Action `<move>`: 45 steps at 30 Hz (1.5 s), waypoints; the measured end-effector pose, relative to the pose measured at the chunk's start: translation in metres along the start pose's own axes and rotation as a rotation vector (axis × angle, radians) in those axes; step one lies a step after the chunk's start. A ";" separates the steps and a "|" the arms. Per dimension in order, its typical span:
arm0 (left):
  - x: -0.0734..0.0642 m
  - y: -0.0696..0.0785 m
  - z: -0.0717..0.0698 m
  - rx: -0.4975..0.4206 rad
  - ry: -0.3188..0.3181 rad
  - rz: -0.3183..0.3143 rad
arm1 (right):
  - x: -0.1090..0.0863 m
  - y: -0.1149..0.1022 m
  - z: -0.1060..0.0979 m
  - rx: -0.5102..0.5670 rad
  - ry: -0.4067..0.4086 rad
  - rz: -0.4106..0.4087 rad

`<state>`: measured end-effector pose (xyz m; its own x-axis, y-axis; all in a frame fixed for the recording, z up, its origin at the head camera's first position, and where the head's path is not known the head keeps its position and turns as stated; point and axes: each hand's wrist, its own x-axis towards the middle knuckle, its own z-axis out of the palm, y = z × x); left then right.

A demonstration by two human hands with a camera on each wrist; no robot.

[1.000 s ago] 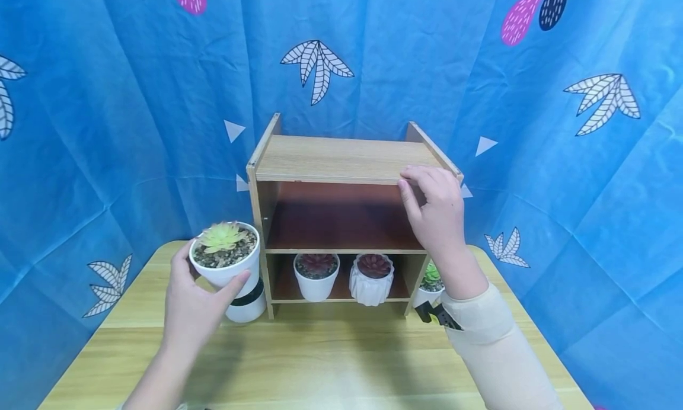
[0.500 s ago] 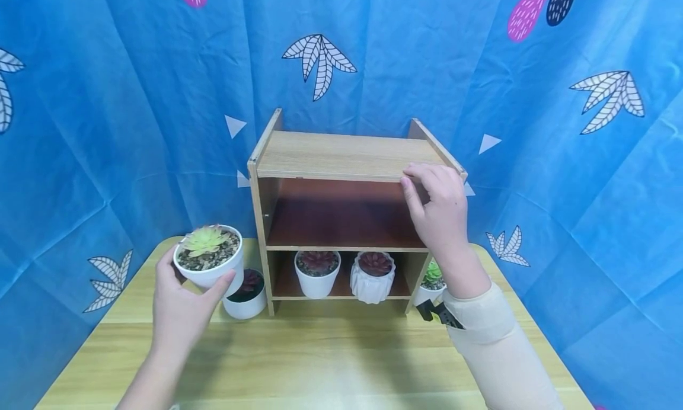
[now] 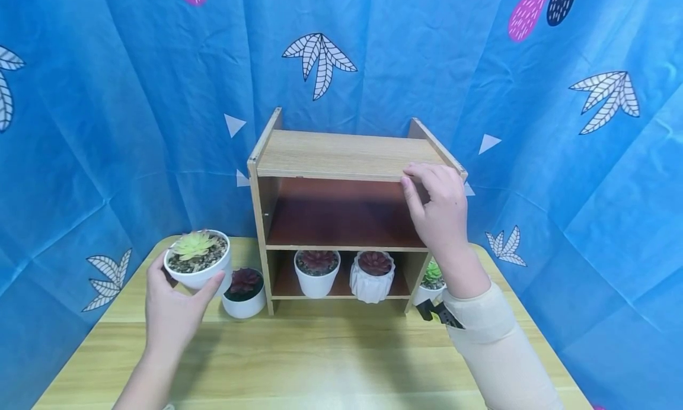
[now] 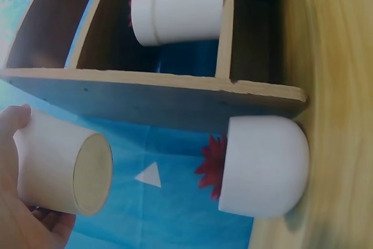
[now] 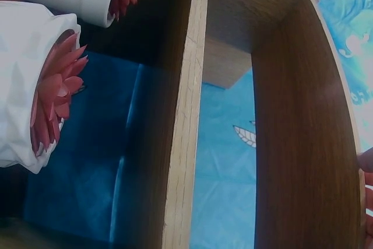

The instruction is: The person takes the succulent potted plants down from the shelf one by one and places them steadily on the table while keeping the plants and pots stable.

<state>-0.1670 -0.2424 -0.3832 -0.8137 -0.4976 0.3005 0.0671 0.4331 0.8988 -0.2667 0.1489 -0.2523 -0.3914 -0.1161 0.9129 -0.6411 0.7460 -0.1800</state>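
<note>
My left hand (image 3: 173, 312) grips a white pot with a pale green succulent (image 3: 198, 256), thumb on its near side and fingers round the far side. In the left wrist view the underside of that white pot (image 4: 93, 173) shows, raised off the table. Just right of it a rounded white pot with a dark red succulent (image 3: 244, 294) stands on the table against the shelf's left side. My right hand (image 3: 440, 205) holds the front edge of the wooden shelf's top board (image 3: 341, 155) near its right end, thumb below the edge and fingers over it.
On the shelf's lowest level stand a smooth white pot (image 3: 317, 279) and a faceted white pot (image 3: 372, 284), both with red succulents. A green succulent pot (image 3: 429, 288) is right of the shelf, partly behind my right arm. A blue patterned curtain (image 3: 341, 54) hangs behind the table (image 3: 320, 362).
My left hand has moved left and slightly down with the pale green succulent's pot, uncovering the dark red succulent behind it. My right hand keeps its hold on the top board.
</note>
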 end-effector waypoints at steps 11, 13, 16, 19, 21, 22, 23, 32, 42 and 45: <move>0.006 -0.019 0.000 -0.004 0.049 -0.037 | 0.000 0.000 -0.001 -0.004 -0.005 -0.007; 0.007 -0.022 0.000 -0.001 0.052 -0.039 | 0.000 0.000 -0.001 -0.005 -0.003 -0.006; 0.009 -0.027 0.001 -0.005 0.055 -0.040 | 0.000 0.000 0.000 0.001 0.003 -0.003; 0.010 -0.032 0.002 -0.007 0.056 -0.051 | 0.000 0.000 0.000 0.006 0.005 -0.007; 0.011 -0.037 0.003 -0.008 0.057 -0.058 | 0.000 0.000 0.000 0.004 0.002 -0.011; 0.011 -0.039 0.003 -0.007 0.058 -0.062 | 0.000 0.000 0.000 0.003 0.002 -0.010; 0.011 -0.041 0.003 -0.005 0.058 -0.065 | 0.000 0.000 0.000 0.000 -0.002 -0.011; 0.013 -0.055 0.005 0.018 0.053 -0.095 | 0.000 0.000 0.001 0.006 0.002 0.009; 0.014 -0.067 0.007 0.016 0.042 -0.118 | 0.000 -0.001 0.000 0.006 0.002 0.009; 0.014 -0.072 0.008 0.024 0.032 -0.127 | 0.000 0.000 0.000 0.010 0.006 0.008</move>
<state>-0.1883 -0.2741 -0.4459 -0.7956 -0.5736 0.1949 -0.0498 0.3825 0.9226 -0.2665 0.1484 -0.2527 -0.3927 -0.1058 0.9136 -0.6446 0.7402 -0.1914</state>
